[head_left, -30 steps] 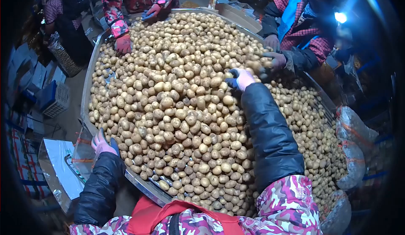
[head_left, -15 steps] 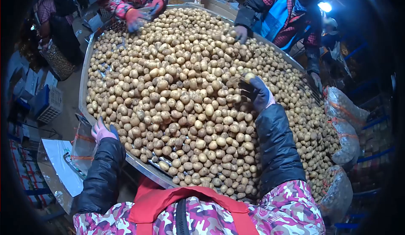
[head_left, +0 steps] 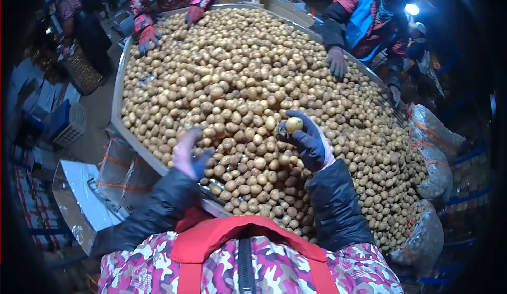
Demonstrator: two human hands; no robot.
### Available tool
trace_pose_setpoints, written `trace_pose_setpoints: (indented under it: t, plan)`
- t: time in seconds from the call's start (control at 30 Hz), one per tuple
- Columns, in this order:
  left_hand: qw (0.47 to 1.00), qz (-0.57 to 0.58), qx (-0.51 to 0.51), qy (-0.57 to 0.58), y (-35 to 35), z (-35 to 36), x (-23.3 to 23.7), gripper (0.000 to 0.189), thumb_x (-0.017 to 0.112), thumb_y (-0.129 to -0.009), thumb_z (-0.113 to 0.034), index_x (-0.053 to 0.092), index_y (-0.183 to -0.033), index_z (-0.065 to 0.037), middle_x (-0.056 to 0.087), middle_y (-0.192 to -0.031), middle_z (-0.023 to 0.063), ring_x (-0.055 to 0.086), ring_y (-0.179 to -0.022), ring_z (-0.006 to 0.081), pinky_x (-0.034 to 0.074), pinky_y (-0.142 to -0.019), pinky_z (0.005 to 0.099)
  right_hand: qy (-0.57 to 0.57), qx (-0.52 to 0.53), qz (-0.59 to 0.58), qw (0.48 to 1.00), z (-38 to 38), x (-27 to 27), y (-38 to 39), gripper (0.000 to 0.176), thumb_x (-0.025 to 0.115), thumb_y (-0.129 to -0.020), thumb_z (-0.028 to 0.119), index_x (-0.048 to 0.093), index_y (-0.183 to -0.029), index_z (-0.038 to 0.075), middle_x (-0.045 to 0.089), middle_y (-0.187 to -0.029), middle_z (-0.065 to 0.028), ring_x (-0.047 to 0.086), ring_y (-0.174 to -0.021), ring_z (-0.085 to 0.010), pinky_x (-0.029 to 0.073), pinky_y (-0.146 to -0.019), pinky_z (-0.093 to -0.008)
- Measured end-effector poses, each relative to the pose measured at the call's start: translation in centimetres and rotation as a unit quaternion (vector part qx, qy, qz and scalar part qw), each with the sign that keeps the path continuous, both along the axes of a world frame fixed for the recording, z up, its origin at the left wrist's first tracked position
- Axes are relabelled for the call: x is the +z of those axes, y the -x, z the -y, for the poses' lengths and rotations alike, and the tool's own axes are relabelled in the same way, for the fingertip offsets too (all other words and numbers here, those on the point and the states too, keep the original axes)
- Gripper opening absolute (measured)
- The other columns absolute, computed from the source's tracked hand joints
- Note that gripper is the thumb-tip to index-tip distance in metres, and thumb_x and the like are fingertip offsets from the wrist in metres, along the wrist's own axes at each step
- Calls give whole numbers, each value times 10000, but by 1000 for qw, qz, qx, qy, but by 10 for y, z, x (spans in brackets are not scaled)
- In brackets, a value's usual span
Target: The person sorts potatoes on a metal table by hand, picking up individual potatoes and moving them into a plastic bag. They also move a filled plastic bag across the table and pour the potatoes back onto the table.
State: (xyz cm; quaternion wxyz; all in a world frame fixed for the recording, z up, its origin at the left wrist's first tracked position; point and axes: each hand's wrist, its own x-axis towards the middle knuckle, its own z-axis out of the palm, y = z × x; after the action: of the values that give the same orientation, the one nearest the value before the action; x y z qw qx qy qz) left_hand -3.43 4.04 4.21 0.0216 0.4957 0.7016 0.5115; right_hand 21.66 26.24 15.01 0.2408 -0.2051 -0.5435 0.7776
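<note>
A wide heap of small tan potatoes (head_left: 243, 98) fills the metal-rimmed table in front of me. My right hand (head_left: 316, 145), in a purple and pink glove, is raised over the heap's near part. Its fingers and thumb are closed on a pale potato (head_left: 294, 124); a dark patch shows by the fingertips, which I cannot make out. Near the table's left rim (head_left: 138, 147), my left hand (head_left: 189, 155) hovers at the edge of the potatoes. Motion smears it, but thumb and fingers look apart, with nothing visible between them.
Two co-workers stand across the table, with a gloved hand (head_left: 149, 38) at far left and another (head_left: 336, 61) at far right on the potatoes. Filled clear bags (head_left: 434, 130) line the right side. At left are a blue-white crate (head_left: 67, 122) and a plastic-lined box (head_left: 87, 193).
My right hand has drawn back toward me with the potato. My left hand has left the rim and moved right, over the potatoes. The co-workers' hands have shifted outward.
</note>
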Motion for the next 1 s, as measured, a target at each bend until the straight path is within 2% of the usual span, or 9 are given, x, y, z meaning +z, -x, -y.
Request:
trace_pose_setpoints:
  t: [0.07, 0.1, 0.13, 0.17, 0.3, 0.5, 0.83, 0.97, 1.0]
  plan:
    - [900, 407, -151, 50, -48, -18, 28, 836, 785, -862, -143, 325, -1557, -77, 513, -1427, 151, 579, -1203, 246, 522, -962, 395, 32, 34, -7, 999, 33, -1, 12, 561, 667, -957, 180, 452, -1440, -7, 657, -1197, -129, 657, -1097, -212, 535, -991, -362]
    - [921, 323, -219, 16, -53, -33, -1, 845, 725, -920, -174, 217, -1591, -105, 432, -1492, 161, 584, -1232, 239, 542, -926, 385, 80, 62, -30, 994, 49, -4, 17, 554, 668, -958, 184, 462, -1438, 2, 652, -1205, -116, 655, -1094, -207, 534, -985, -356]
    - [770, 588, -235, 79, -69, -27, 35, 813, 727, -921, -317, 273, -1576, -157, 462, -1483, 119, 598, -1217, 245, 539, -941, 385, 99, 80, -35, 991, 63, -6, 24, 544, 664, -960, 182, 467, -1435, 4, 648, -1210, -108, 650, -1097, -200, 531, -984, -353]
    - [692, 654, -291, 97, -73, -30, 45, 785, 671, -916, -529, 341, -1543, -192, 521, -1448, 71, 599, -1228, 227, 518, -983, 403, 117, 98, -39, 988, 76, -7, 28, 534, 660, -963, 181, 473, -1432, 6, 644, -1215, -101, 646, -1099, -194, 529, -983, -349]
    - [581, 762, -283, 44, -75, 9, 48, 687, 601, -918, -651, 533, -1413, -180, 632, -1321, 31, 629, -1170, 181, 504, -995, 409, -51, 47, 65, 995, 113, -19, 38, 483, 675, -962, 127, 516, -1395, -14, 647, -1242, -96, 629, -1128, -180, 520, -969, -322]
    - [692, 675, -253, 24, -71, 46, 21, 477, 634, -996, -342, 551, -1360, -43, 662, -1188, 69, 633, -1080, 181, 508, -959, 348, -507, 80, 196, 836, 156, -32, 47, 570, 742, -822, 258, 577, -1329, 56, 605, -1272, -191, 629, -1130, -379, 525, -942, -422]
    - [794, 564, 100, -203, 77, 172, 26, 356, 645, -969, -96, 552, -1299, 1, 660, -1057, 86, 663, -871, 179, 551, -702, 280, -428, 29, 198, 881, 137, -45, 18, 514, 737, -844, 64, 583, -1334, 26, 601, -1275, -168, 639, -1092, -258, 569, -850, -324]
    - [905, 367, 181, 118, 218, 243, -44, 570, 708, -908, -171, 470, -1392, 13, 640, -1262, 162, 669, -1069, 209, 550, -894, 326, -493, 11, 213, 844, 128, -62, -11, 463, 728, -863, 55, 602, -1307, 16, 626, -1227, -169, 659, -1053, -265, 569, -841, -327]
    - [909, 364, 164, 118, 291, 249, -118, 570, 708, -908, -171, 470, -1392, 13, 640, -1262, 162, 669, -1069, 209, 550, -894, 326, -478, 1, 219, 851, 130, -58, -17, 460, 731, -861, 57, 607, -1302, 16, 632, -1219, -169, 659, -1058, -267, 569, -843, -329]
